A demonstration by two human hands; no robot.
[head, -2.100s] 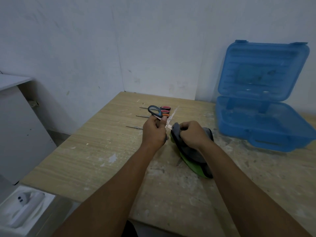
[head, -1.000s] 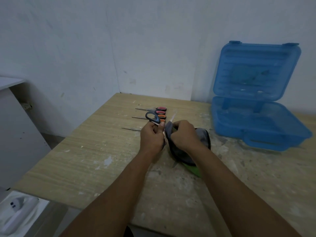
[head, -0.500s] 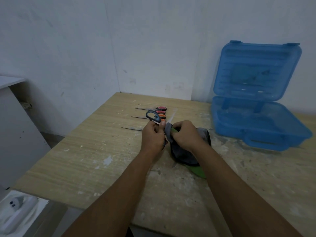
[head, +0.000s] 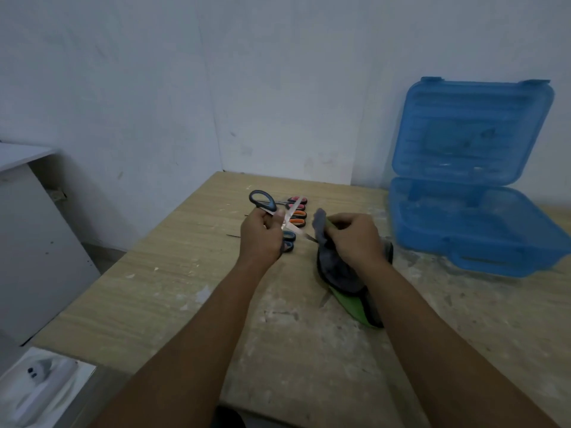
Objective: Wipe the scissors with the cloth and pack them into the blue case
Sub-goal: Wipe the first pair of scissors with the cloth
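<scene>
The wiping step is being carried out: blue-handled scissors [head: 262,202], blades parted, are being gripped by the left hand [head: 262,239] while the cloth [head: 336,270] is being pinched by the right hand [head: 355,239] (the open blue case [head: 469,223] is being left unfilled), so transfer rightward is judged next.

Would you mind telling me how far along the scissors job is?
Nothing looks packed: the open blue case appears empty. In hand: the left hand holds open blue-handled scissors; the right hand grips the cloth. Left: other scissors lie on the table.
</scene>
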